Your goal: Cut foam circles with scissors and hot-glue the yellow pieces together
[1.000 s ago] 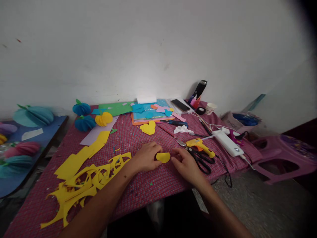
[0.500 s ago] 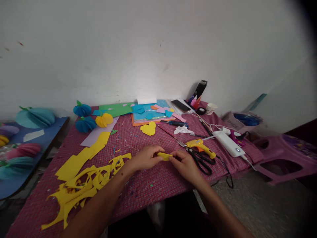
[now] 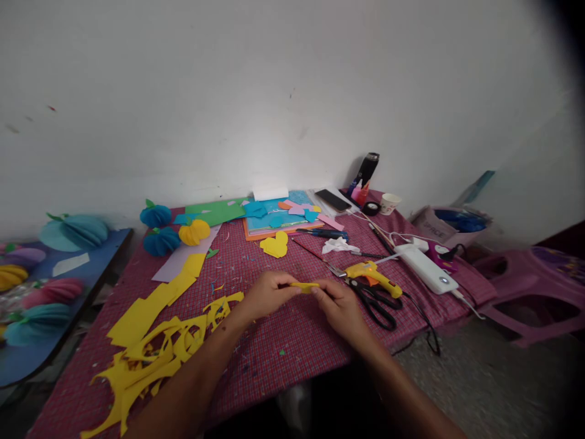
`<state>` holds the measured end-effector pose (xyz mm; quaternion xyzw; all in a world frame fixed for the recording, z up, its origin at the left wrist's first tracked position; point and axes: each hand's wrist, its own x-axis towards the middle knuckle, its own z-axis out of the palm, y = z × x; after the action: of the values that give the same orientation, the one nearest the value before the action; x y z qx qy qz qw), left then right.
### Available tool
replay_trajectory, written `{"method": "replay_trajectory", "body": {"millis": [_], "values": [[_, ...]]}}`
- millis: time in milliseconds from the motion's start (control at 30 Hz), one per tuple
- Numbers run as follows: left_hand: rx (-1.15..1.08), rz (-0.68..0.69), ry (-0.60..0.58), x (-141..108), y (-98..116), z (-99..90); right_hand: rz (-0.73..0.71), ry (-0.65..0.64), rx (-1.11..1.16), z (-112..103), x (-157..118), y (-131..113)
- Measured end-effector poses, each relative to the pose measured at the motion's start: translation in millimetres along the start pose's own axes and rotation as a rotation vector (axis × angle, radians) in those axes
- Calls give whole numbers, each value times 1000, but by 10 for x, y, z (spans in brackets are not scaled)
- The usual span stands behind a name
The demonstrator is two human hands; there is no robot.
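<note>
Between my two hands is a small piece of yellow paper (image 3: pixel 304 288), seen nearly edge-on above the checked tablecloth (image 3: pixel 269 341). My left hand (image 3: pixel 270 294) pinches its left end between thumb and fingers. The right end is pinched by my right hand (image 3: pixel 339 305). Beyond them lie yellow paper shapes (image 3: pixel 275 245), loosely stacked. Black-handled scissors (image 3: pixel 377 305) rest just right of my right hand, with a yellow glue gun (image 3: pixel 372 277) touching them. Yellow paper offcuts (image 3: pixel 150 360) spread beside and under my left forearm.
Paper pumpkins in blue (image 3: pixel 161 241) and yellow (image 3: pixel 194 231) stand at the back left. More sit on a blue table (image 3: pixel 103 268). A white power bank (image 3: pixel 425 268), paper cup (image 3: pixel 390 203), phone (image 3: pixel 333 200) and black flask (image 3: pixel 368 167) occupy the right side. A pink stool (image 3: pixel 525 305) stands beyond.
The yellow paper has tilted from showing some of its face to nearly edge-on. Both hands keep their pinch on it. The whole view has shifted slightly.
</note>
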<state>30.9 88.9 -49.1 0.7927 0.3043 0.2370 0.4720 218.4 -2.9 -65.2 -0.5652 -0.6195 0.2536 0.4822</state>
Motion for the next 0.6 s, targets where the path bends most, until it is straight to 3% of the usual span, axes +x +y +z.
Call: {"method": "replay_trajectory", "body": {"millis": [600], "values": [[-51, 27, 11, -5, 31, -8, 17, -15, 72, 35, 21, 42]]}}
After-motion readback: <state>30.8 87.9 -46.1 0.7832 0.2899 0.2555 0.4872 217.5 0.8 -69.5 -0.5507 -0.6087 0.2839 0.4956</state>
